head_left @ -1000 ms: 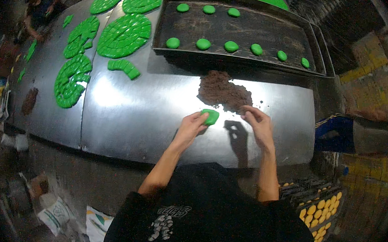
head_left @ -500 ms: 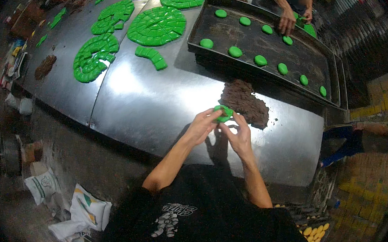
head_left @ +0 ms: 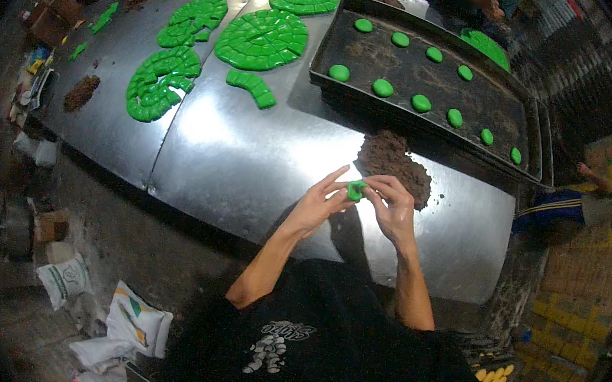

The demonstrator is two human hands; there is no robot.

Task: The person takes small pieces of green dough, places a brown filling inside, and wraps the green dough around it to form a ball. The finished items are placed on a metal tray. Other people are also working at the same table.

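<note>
Between my hands is a small piece of green dough [head_left: 355,190], gathered into a cup with a dark opening on top. My left hand [head_left: 313,208] grips its left side with thumb and fingers. From the other side, the fingertips of my right hand [head_left: 395,209] pinch its rim. The dough is held above the metal table, just in front of a crumbly mound of brown filling [head_left: 394,167]. Whether any filling is inside the dough is hard to make out.
Beyond the mound stands a dark baking tray [head_left: 437,82] with two rows of green dough balls [head_left: 382,88]. Green dough discs [head_left: 262,39], cut into pieces, lie to the left, near a curved dough strip [head_left: 252,87]. Co-workers [head_left: 475,0] sit across the table. White sacks [head_left: 136,318] lie at lower left.
The dough in my fingers has drawn in from a wider open shape to a narrower cup. A co-worker's hand has pulled back from the tray, leaving a ball there. The view has shifted slightly.
</note>
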